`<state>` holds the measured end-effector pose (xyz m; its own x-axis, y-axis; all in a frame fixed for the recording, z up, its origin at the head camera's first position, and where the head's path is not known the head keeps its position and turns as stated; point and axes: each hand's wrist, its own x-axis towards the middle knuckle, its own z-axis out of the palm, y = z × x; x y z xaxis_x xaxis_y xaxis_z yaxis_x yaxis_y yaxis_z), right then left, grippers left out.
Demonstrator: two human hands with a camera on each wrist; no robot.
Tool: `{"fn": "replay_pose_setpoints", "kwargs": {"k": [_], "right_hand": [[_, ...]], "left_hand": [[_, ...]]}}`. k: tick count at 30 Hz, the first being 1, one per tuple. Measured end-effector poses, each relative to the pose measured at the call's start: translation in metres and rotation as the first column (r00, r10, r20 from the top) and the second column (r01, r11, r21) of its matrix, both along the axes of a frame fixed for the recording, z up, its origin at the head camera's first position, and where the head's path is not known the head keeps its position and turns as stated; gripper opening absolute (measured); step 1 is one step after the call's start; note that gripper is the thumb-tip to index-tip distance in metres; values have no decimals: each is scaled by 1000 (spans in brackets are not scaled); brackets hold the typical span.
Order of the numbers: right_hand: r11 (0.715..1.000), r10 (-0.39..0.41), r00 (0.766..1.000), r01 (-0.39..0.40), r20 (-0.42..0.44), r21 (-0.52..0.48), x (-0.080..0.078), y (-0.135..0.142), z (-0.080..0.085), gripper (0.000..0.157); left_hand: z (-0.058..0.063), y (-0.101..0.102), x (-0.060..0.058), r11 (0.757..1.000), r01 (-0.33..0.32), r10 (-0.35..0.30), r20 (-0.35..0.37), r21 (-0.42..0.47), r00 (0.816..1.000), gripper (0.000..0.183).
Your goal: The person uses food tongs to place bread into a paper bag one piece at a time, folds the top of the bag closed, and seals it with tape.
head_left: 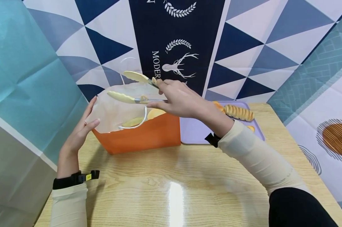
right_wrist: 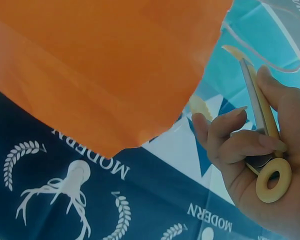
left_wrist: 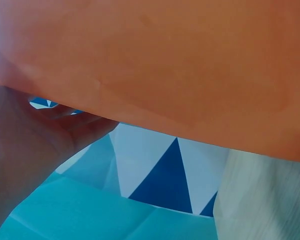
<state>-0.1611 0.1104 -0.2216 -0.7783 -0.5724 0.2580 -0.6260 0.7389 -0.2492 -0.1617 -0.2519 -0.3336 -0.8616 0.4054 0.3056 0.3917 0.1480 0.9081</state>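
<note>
Left hand (head_left: 78,134) on left edge of orange bag (head_left: 142,135), thumb and fingers apart, holding the rim. Right hand (head_left: 180,97) clamped round tongs (head_left: 123,97); their pale tips stand apart over the bag's mouth. Bag open on worktop (head_left: 142,189), yellowish pieces (head_left: 156,113) within, type unclear. Lilac tray (head_left: 195,132) just right of bag, bearing a ridged roll (head_left: 239,113), partly behind the right forearm.

The right hand (right_wrist: 255,145) grips tongs (right_wrist: 255,95) with a yellow ring (right_wrist: 262,186) beside an orange bag (right_wrist: 110,65); patterned blue-and-white cloth (right_wrist: 150,200) behind.
</note>
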Motion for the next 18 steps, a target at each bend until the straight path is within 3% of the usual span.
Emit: {"fn": "replay_pose_setpoints", "kwargs": {"k": [18], "right_hand": [[994, -105, 994, 104, -39, -12, 16, 61, 7, 87]], "left_hand": [[0, 1, 3, 1000, 2, -3, 11, 6, 1000, 72]]}}
